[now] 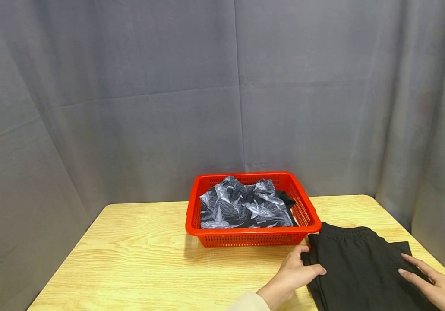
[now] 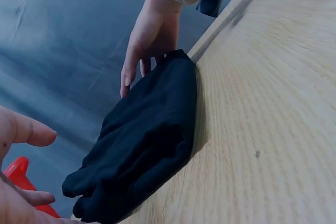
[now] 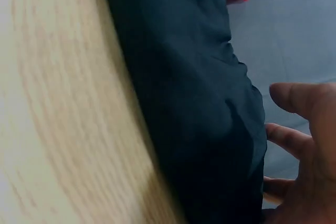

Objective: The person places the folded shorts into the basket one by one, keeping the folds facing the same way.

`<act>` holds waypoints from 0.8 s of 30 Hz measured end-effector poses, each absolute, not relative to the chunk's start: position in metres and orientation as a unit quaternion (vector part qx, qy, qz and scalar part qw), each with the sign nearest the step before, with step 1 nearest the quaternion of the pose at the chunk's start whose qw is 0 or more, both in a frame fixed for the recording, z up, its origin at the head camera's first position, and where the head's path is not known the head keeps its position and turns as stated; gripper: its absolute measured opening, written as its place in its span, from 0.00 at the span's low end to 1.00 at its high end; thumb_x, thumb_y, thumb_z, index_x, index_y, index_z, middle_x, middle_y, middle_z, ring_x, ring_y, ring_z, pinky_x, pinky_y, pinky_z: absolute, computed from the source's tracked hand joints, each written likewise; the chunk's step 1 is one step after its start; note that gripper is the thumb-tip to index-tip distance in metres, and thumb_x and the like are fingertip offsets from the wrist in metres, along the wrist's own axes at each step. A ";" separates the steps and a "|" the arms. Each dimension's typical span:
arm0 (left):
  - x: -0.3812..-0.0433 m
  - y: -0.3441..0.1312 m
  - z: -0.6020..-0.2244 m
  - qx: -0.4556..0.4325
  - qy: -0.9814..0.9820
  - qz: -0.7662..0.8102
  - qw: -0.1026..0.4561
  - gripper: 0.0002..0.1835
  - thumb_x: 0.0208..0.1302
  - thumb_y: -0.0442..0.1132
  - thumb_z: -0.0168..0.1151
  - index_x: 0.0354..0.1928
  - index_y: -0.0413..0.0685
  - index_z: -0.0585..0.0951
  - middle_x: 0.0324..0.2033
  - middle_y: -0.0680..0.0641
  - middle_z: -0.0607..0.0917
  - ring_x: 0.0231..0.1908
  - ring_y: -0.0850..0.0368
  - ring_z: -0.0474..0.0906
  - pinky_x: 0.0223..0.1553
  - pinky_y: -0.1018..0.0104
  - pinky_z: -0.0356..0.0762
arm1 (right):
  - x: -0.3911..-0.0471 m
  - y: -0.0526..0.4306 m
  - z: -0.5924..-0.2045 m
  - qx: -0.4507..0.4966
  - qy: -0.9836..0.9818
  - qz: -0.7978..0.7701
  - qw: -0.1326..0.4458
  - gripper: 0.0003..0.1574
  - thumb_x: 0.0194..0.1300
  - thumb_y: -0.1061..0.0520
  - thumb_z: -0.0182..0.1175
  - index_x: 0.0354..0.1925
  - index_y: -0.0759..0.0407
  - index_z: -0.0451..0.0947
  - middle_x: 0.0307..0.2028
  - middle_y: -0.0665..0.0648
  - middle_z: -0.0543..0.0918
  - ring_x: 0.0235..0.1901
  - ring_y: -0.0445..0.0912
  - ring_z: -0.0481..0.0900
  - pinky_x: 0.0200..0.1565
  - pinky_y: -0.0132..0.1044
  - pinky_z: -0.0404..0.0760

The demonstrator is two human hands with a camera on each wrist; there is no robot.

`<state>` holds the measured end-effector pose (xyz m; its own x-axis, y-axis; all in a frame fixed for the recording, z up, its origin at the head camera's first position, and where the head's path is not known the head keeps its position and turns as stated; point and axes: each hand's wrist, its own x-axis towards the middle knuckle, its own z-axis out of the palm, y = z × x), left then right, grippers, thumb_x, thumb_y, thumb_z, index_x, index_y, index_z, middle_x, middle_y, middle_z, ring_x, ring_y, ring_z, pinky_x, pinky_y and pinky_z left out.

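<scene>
A folded pair of black pants [image 1: 362,268] with a gathered elastic waistband lies at the right of the table. My left hand [image 1: 294,272] is at its left edge, the thumb tip over the cloth and the fingers spread near the upper corner. In the left wrist view the thumb and fingers [image 2: 37,132] stand apart. At the right side, my right hand [image 1: 436,285] has loosely extended fingers, with the tips on the cloth's edge. The right wrist view shows these fingertips [image 3: 278,135] beside the black pants [image 3: 194,87], whose layers form a thick stack.
A red plastic basket [image 1: 251,237] stands at the back middle of the wooden table [image 1: 137,259]. Inside it lies a grey and black leaf-patterned garment [image 1: 245,207] over darker cloth. Grey curtains [image 1: 148,108] hang behind and on both sides. The basket's front right corner adjoins the pants' waistband.
</scene>
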<state>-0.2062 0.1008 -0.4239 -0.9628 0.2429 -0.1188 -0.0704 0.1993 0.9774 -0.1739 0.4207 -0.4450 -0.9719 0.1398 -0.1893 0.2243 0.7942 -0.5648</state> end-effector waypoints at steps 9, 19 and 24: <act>-0.210 0.119 -0.426 0.021 0.705 0.692 0.152 0.30 0.44 0.26 0.68 0.53 0.44 0.74 0.49 0.42 0.73 0.49 0.40 0.72 0.46 0.36 0.73 | -0.172 0.421 -0.446 0.071 0.932 -0.355 0.030 0.52 0.72 0.38 0.49 0.71 0.74 0.43 0.66 0.85 0.40 0.61 0.82 0.46 0.52 0.66 0.65; -0.209 0.136 -0.428 -0.005 0.636 0.752 0.173 0.34 0.42 0.19 0.62 0.54 0.52 0.72 0.50 0.40 0.69 0.48 0.31 0.71 0.33 0.16 0.57 | -0.173 0.414 -0.449 0.084 0.911 -0.396 0.074 0.65 0.66 0.37 0.58 0.73 0.64 0.26 0.67 0.83 0.41 0.59 0.76 0.60 0.48 0.58 0.74; -0.209 0.141 -0.433 -0.001 0.629 0.760 0.162 0.37 0.40 0.16 0.62 0.54 0.54 0.73 0.51 0.39 0.70 0.45 0.32 0.73 0.32 0.19 0.62 | -0.171 0.417 -0.454 0.044 0.910 -0.405 0.071 0.63 0.66 0.43 0.61 0.74 0.63 0.28 0.67 0.82 0.47 0.54 0.61 0.74 0.42 0.40 0.78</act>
